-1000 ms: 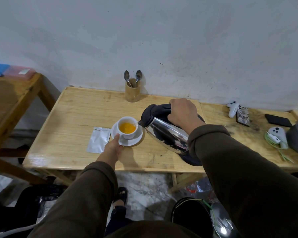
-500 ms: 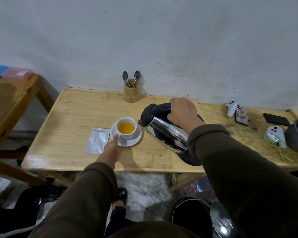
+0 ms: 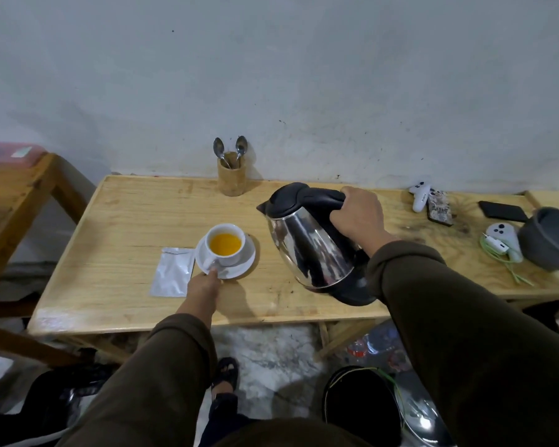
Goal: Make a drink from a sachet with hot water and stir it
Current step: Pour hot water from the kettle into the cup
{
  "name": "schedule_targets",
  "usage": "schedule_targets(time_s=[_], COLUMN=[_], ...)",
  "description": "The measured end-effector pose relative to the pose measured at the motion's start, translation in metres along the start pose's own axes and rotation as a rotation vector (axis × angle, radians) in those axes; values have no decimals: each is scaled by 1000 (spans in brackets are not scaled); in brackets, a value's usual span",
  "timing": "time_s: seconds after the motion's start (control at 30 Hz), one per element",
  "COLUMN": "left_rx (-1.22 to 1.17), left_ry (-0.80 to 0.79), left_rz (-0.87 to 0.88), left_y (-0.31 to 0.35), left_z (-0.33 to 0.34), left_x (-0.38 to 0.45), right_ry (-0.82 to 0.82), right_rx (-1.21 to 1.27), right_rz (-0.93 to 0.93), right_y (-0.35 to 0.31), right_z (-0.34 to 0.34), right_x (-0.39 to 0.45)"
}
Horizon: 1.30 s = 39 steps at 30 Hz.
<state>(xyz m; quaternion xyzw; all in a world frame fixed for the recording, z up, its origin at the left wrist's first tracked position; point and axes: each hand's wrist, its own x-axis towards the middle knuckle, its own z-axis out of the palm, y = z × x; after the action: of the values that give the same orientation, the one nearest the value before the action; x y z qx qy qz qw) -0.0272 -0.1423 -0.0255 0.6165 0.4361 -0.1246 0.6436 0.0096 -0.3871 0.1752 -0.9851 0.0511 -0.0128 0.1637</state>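
Right hand (image 3: 357,217) is wrapped tight around the black handle of the steel kettle (image 3: 310,243), right of frame centre. The kettle's spout points to the left of the frame, toward the cup (image 3: 225,245), and its body stands nearly upright, base low over the table (image 3: 110,221); whether it touches I cannot tell. Half a second ago it was tipped hard over with the spout at the cup's rim; now it is drawn back to the right, clear of the cup. Left hand (image 3: 204,287), fingers curled, pinches the near rim of the white saucer (image 3: 239,266), as before. The white cup holds orange-yellow liquid. A silver sachet (image 3: 171,275) lies flat just left of the saucer.
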Motion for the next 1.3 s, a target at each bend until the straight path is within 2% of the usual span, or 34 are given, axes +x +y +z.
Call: schedule_targets(time_s=[0.17, 0.3, 0.4, 0.67, 0.83, 1.03, 1.17, 1.3], left_rx=[260, 249, 247, 310, 265, 386, 481, 498], left_ry=[73, 143, 155, 167, 170, 118, 113, 98], left_rz=[187, 299, 291, 253, 230, 220, 275, 278], left_y=[-9, -15, -19, -25, -26, -26, -27, -27], left_z=[3, 19, 29, 36, 39, 37, 31, 25], left_x=[-1, -25, -36, -32, -29, -27, -28, -33], right_ry=[136, 278, 348, 474, 478, 458, 449, 427], right_rx=[162, 329, 464, 691, 722, 730, 712, 714], right_rz=[187, 397, 537, 693, 691, 680, 661, 659], right_y=[29, 53, 71, 99, 103, 102, 102, 105], right_z=[-10, -13, -11, 9, 16, 28, 34, 37], right_x=[-19, -36, -48, -73, -77, -81, -85, -87])
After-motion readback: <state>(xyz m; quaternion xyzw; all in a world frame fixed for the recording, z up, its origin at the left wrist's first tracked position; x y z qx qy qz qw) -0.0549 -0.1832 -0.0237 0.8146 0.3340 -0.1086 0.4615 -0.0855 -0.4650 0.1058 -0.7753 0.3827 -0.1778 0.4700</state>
